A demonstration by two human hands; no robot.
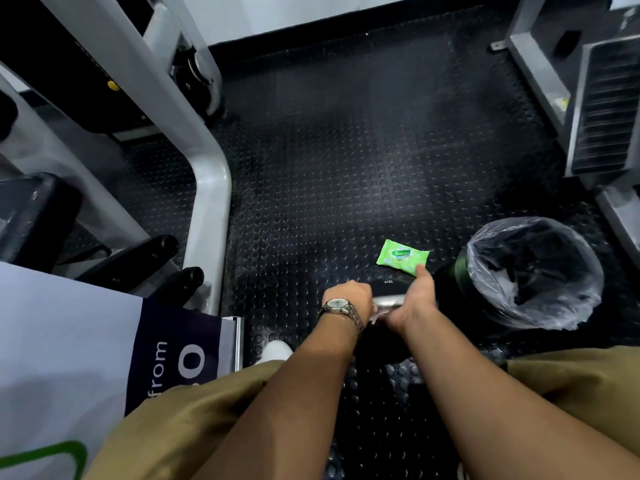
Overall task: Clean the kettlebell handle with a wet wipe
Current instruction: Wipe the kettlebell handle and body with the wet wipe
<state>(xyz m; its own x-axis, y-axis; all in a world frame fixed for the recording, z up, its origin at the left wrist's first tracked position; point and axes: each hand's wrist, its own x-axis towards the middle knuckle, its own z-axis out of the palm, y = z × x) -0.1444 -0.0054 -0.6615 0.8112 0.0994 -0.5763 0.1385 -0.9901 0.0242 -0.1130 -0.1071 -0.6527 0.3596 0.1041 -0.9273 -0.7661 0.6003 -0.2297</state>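
Observation:
A black kettlebell stands on the studded rubber floor between my knees, its silver handle running left to right. My left hand, with a wristwatch, is closed around the handle's left end. My right hand is wrapped over the handle's right part, pressing a white wet wipe against it; only a small edge of the wipe shows under the palm. A green pack of wet wipes lies on the floor just beyond the kettlebell.
A bin lined with a clear plastic bag stands right of the kettlebell. A grey gym machine frame with black handles rises on the left, another machine at the far right. A printed sign leans near my left knee.

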